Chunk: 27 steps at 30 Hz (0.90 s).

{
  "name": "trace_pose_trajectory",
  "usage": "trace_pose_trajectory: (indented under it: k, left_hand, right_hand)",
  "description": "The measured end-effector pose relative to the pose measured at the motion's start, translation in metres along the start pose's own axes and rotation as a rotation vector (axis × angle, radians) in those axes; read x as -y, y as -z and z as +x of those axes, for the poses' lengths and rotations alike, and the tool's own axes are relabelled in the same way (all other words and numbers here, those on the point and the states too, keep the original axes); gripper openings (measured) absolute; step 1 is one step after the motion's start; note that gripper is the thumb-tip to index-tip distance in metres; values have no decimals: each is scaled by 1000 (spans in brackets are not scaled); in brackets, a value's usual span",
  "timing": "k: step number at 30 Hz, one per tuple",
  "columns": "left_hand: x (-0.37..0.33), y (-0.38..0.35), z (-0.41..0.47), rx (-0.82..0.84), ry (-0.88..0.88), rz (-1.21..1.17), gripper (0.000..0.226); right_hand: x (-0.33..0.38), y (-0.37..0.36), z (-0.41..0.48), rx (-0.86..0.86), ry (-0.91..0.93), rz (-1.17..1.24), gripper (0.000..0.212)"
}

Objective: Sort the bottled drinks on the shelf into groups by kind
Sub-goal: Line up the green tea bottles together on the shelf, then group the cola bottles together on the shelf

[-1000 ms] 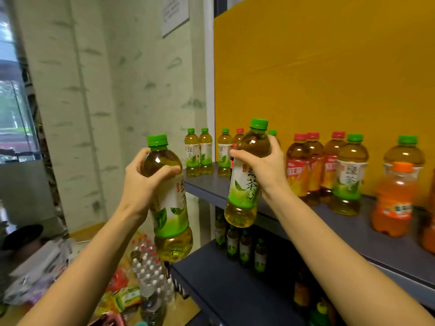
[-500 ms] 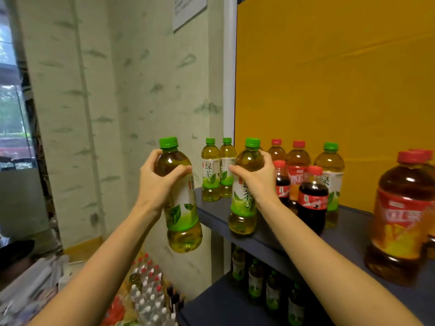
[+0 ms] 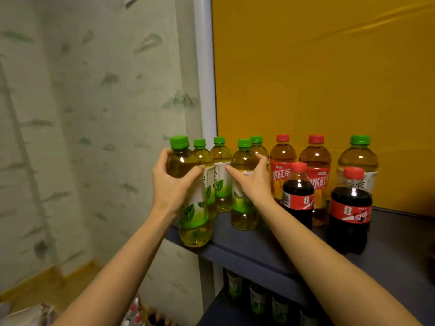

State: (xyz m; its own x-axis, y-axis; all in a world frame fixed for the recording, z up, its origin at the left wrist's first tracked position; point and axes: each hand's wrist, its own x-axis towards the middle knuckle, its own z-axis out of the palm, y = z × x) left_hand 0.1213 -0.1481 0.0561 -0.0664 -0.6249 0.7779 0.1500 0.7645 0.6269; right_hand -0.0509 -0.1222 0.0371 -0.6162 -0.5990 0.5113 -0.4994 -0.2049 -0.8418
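Two hands each hold a green-cap tea bottle at the left end of the shelf (image 3: 270, 250). The left hand (image 3: 173, 184) is wrapped around one bottle (image 3: 190, 208) at the front left corner, and the right hand (image 3: 253, 182) grips another (image 3: 243, 208) standing just beside two more green-cap bottles (image 3: 217, 175). Red-cap tea bottles (image 3: 282, 161) and dark cola bottles (image 3: 297, 198) stand to the right.

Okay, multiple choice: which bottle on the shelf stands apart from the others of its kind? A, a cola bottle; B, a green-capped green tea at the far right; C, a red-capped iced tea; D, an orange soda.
B: one green tea bottle stands right of the red-capped iced teas, away from the green tea group at the shelf's left end.
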Motion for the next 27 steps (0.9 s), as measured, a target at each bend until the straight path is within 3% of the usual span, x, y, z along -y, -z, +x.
trace_pose_trajectory:
  k: [9,20,27]
  left_hand:
    - [52,-34,17,175,22,-125,48]
    - [70,-60,14,104,-51,-8,61]
    - [70,-65,12,31,-105,134,65]
  right_hand:
    - [-8,-6,-10,-90,78,-232,82]
    - [-6,8,-36,-43,114,-386,72]
    - [8,47,-64,-90,253,-474,47]
